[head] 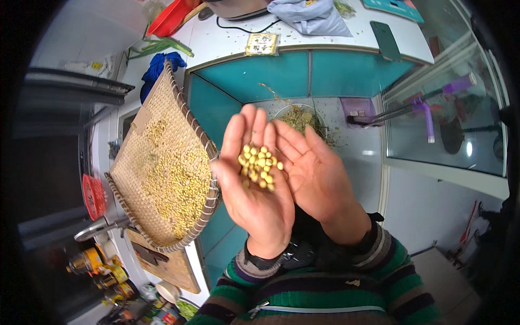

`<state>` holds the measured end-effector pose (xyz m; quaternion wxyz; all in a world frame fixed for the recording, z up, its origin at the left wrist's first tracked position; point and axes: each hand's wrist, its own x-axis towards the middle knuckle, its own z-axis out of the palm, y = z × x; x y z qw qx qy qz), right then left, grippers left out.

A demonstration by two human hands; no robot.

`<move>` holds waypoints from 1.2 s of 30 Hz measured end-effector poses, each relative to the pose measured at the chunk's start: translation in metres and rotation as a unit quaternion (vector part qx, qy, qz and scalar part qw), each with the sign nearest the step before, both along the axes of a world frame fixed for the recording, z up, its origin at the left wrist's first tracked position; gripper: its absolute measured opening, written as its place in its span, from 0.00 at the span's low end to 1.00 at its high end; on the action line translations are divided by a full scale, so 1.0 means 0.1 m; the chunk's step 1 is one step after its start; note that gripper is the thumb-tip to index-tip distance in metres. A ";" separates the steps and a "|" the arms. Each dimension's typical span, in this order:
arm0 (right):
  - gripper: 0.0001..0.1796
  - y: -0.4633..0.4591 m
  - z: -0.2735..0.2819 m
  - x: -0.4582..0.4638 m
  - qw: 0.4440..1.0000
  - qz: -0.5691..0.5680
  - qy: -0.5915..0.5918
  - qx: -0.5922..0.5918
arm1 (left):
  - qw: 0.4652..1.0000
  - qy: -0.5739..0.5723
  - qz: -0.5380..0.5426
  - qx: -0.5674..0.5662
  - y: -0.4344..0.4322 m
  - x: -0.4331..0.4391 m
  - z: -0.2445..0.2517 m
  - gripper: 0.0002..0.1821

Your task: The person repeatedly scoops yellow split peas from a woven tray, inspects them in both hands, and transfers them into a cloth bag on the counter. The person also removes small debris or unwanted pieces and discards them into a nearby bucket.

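Palm up in the centre of the view, my left hand [258, 195] cups a small heap of yellow soybeans [261, 162]. Close against its right side, my right hand [315, 178] is also palm up, fingers spread a little; its palm looks bare, with a bean or two near where the hands meet. To the left, a woven bamboo winnowing tray [130, 170] holds many more soybeans [178, 183], spread mostly towards its right side. The tray's bound rim lies just beside my left hand's thumb.
Below the hands stands a round bin with dry plant scraps [300, 118]. The white counter [227, 40] carries a dark green phone [385, 40], a grey-blue cloth bag [310, 18] and a red basin [168, 20]. A cleaver [148, 255] lies on a wooden cutting board [178, 270] at lower left.
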<state>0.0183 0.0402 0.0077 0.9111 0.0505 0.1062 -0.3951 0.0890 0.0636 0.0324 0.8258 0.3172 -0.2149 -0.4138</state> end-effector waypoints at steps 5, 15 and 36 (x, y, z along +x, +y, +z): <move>0.29 0.08 0.07 -0.05 0.999 0.014 0.002 0.031 | 0.986 -0.096 -0.017 -0.135 0.09 -0.11 -0.11 0.37; 0.26 0.09 0.10 -0.21 0.941 -0.106 0.156 -0.283 | 0.992 -0.086 -0.085 -0.043 0.15 -0.08 -0.01 0.26; 0.27 -0.21 0.20 -0.58 0.971 -0.176 -0.042 -0.158 | 0.729 -0.675 -0.113 -0.034 -0.15 -0.20 0.31 0.09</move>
